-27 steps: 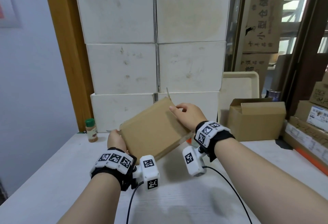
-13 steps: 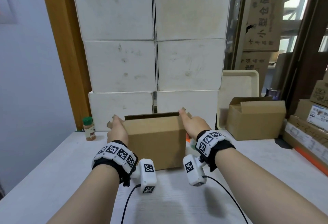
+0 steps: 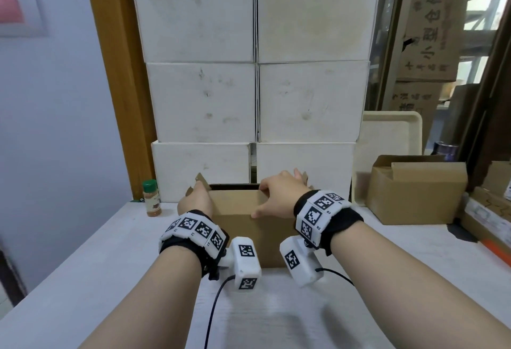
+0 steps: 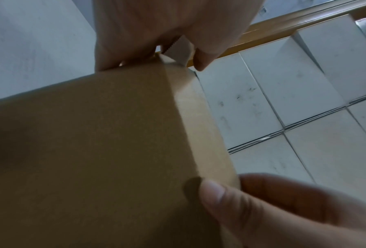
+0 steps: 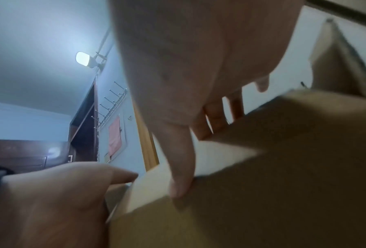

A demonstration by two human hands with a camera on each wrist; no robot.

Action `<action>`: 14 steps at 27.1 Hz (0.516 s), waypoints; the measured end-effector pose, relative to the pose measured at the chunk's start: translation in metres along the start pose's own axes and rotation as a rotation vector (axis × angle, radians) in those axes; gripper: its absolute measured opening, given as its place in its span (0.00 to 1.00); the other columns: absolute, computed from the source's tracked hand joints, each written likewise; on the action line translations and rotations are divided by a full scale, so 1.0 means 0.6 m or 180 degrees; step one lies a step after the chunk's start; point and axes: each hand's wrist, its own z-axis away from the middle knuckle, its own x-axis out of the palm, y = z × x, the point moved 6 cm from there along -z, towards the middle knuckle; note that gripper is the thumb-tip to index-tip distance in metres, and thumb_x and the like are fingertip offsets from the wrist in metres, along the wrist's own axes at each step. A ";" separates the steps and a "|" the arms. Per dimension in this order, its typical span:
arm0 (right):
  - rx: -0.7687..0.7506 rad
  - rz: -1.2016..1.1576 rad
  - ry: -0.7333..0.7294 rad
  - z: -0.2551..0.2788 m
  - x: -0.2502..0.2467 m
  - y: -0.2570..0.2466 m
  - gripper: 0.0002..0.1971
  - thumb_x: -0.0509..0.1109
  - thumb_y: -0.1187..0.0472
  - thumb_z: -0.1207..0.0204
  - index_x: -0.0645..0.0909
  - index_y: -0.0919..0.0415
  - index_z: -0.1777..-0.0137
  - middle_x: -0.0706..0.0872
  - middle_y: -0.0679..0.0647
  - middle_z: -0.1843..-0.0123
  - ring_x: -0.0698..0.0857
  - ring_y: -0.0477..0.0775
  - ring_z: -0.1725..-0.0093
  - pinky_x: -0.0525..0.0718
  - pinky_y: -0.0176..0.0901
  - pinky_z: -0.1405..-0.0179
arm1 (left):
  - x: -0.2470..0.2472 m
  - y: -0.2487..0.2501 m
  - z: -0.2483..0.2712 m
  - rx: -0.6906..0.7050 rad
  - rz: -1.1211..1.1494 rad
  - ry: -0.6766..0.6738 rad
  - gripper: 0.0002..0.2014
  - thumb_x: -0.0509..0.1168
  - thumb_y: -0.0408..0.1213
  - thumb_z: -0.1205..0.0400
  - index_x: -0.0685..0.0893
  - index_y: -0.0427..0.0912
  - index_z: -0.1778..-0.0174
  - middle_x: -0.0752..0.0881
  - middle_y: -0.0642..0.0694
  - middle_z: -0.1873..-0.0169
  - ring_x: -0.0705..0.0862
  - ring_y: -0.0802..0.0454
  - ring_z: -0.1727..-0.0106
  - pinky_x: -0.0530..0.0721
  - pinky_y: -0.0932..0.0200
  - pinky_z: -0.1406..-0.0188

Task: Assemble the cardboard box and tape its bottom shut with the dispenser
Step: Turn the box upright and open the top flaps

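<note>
A brown cardboard box (image 3: pixel 237 227) stands upright on the white table (image 3: pixel 96 279), its top open and the end flaps sticking up. My left hand (image 3: pixel 193 200) is at the box's upper left corner. In the left wrist view this left hand (image 4: pixel 177 55) pinches the small end flap between thumb and fingers. My right hand (image 3: pixel 276 196) reaches over the near top edge, thumb pressed on the front face and fingers hooked behind the edge. The right wrist view shows the same hold of the right hand (image 5: pixel 195 157) on the box (image 5: pixel 283 184). No tape dispenser is in view.
Stacked white boxes (image 3: pixel 254 100) form a wall just behind the box. A green-capped spice bottle (image 3: pixel 151 198) stands at the back left. At the right are a second open carton (image 3: pixel 417 194), a cream tray (image 3: pixel 390 141) leaning upright, and more cartons (image 3: pixel 492 210).
The box swung from a tilted, flattened slab to standing upright and opened out. My right hand slid from the right end to the near top edge; my left stayed at the left corner.
</note>
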 end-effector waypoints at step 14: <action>-0.0054 -0.1003 -0.0023 -0.039 -0.007 0.006 0.33 0.65 0.33 0.29 0.74 0.51 0.29 0.80 0.50 0.31 0.79 0.52 0.33 0.76 0.43 0.38 | 0.027 0.019 -0.002 0.0880 -0.0224 -0.0298 0.24 0.50 0.20 0.18 0.75 0.36 0.26 0.76 0.39 0.26 0.73 0.42 0.24 0.68 0.59 0.28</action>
